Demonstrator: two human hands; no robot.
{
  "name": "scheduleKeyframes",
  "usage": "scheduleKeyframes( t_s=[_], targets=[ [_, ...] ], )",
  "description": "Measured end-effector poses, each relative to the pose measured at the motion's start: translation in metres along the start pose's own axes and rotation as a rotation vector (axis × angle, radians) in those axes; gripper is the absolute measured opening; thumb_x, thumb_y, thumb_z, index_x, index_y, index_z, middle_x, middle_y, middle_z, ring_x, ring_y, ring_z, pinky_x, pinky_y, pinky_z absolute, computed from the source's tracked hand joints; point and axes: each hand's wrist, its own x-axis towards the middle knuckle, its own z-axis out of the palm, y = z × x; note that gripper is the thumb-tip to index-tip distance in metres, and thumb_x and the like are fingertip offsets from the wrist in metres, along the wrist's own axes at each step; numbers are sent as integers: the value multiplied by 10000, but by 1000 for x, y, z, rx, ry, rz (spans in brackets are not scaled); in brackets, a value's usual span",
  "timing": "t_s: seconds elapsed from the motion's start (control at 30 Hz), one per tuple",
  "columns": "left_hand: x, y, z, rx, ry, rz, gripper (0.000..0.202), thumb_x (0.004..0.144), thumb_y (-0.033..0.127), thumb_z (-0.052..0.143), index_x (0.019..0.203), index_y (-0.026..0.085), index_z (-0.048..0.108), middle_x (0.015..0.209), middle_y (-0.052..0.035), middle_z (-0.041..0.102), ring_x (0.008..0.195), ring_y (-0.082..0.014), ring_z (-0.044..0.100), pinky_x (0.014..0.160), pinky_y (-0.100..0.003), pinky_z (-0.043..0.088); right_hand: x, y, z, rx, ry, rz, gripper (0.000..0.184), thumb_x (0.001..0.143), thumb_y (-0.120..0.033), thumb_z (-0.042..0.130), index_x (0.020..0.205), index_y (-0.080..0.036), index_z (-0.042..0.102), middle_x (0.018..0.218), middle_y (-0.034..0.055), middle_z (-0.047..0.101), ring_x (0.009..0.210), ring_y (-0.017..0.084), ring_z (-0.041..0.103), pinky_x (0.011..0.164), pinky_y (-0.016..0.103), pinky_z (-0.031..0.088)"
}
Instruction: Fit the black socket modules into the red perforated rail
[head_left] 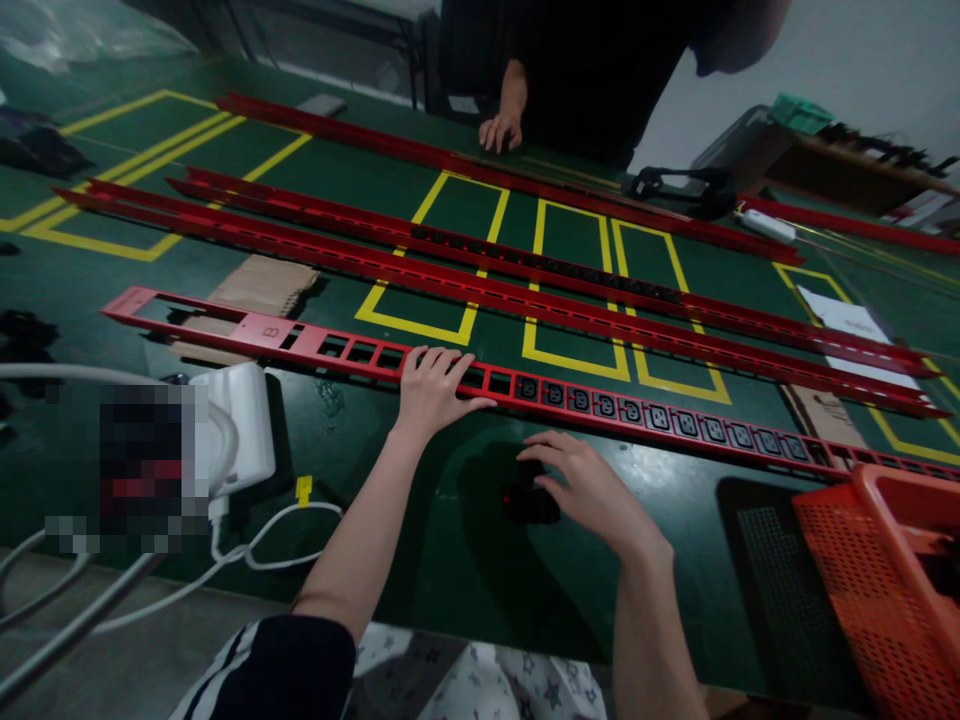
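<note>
A long red perforated rail (360, 352) lies across the near side of the table. Black power sockets (631, 410) fill a row of its openings right of the middle, while several openings further left are unfilled. My left hand (435, 392) spans the rail beside the unfilled openings, fingers at its far edge and thumb along the near edge. Nearer to me, my right hand (589, 485) has thumb and fingers curled around a small black part (530, 470). More dark parts (534, 507) lie just below it on the tabletop; their shapes are blurred.
Further red rails (322, 248) lie parallel beyond, over yellow-taped rectangles. Cardboard (262, 285) sits at the near rail's left end. An orange basket (847, 560) stands at right, a white power adapter (244, 425) with cables at left. Across the table, a co-worker's hand (501, 130) rests near the far rail.
</note>
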Motion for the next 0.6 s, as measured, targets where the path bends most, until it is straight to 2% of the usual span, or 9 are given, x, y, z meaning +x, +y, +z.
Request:
scheduleKeyframes(
  t_s=[0.23, 0.6],
  targets=[
    [0, 0, 0, -36, -9, -18, 631, 711, 671, 570, 1094, 175, 648, 1037, -138, 675, 971, -311, 585, 909, -491, 376, 5, 10, 15, 38, 121, -41, 334, 824, -78, 491, 1045, -263, 659, 1129, 42, 640, 1031, 205, 614, 914, 397, 494],
    [0, 0, 0, -17, -6, -11, 644, 720, 676, 555, 1096, 162, 648, 1033, -142, 677, 966, -307, 589, 912, -485, 374, 12, 9, 27, 194, 184, 24, 365, 892, -105, 364, 1106, -256, 619, 1191, 58, 589, 1122, 189, 557, 969, 383, 462]
  ],
)
